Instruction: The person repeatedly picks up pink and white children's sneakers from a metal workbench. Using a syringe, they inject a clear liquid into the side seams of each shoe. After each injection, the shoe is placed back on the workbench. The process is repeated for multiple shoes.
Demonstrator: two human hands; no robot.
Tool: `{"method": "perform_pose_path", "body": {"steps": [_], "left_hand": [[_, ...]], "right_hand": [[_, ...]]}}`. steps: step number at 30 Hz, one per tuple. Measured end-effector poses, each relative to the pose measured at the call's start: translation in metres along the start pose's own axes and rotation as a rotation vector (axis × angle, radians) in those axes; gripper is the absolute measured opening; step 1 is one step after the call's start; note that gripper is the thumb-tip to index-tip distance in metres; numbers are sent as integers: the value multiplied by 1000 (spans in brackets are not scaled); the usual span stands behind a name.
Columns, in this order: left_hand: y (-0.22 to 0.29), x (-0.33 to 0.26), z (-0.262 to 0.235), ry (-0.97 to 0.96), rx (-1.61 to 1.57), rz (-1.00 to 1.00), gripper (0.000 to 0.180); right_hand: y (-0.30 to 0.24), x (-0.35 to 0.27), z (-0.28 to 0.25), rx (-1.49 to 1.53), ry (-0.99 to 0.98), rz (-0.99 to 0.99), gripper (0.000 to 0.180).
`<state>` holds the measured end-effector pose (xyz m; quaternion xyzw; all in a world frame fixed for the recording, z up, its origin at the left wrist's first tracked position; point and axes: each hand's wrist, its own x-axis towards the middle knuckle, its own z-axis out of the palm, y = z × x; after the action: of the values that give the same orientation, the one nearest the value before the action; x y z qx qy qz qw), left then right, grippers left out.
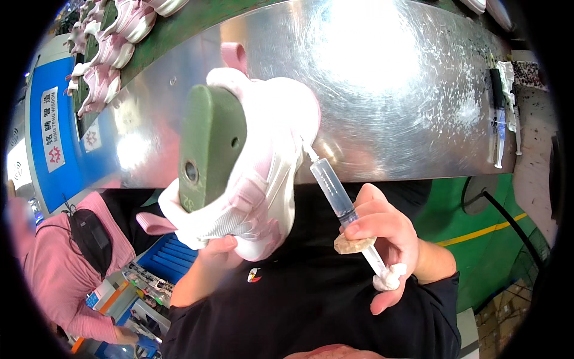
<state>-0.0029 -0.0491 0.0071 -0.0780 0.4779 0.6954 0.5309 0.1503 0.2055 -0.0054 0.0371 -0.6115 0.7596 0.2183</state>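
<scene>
Over the near edge of the metal table (412, 149): the shoe (257, 170) is held up in my grip, its opening turned to the left and its sole side to the right
Shoe colours: mostly white, with soft pink panels along the side and a pink flush at the upper right rim
Pink fabric tabs: an upper loop (234, 57) sticks up at the top, a lower loop (156, 224) juts out at the lower left
Strap: pink, crossing the lower part of the side, with pale ribbed fabric near it, greyish in places
Green last (209, 137): smooth and dull, filling the shoe's opening, with a metal-rimmed hole near its lower end and a smaller dark hole to the right
Left hand (220, 252): closed on the shoe's lower end from beneath, most of my fingers hidden
Right hand (388, 230): curled around the syringe (332, 186), its tip aimed up and left at the shoe's side; whether they touch I cannot tell
Syringe: clear barrel, dark markings, pale tip, a brownish lump (354, 244) round the flange, a white wad (390, 277) on the plunger end
Upper left: more pink and white shoes (100, 88)
</scene>
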Motion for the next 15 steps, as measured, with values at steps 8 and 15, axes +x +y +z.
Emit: {"method": "perform_pose_path", "body": {"steps": [8, 15], "left_hand": [[-6, 8, 7, -212, -250, -247, 72], [-10, 27, 7, -399, -356, -349, 71]], "right_hand": [[-22, 10, 4, -16, -81, 69, 85], [-58, 11, 10, 49, -128, 261, 88]]}}
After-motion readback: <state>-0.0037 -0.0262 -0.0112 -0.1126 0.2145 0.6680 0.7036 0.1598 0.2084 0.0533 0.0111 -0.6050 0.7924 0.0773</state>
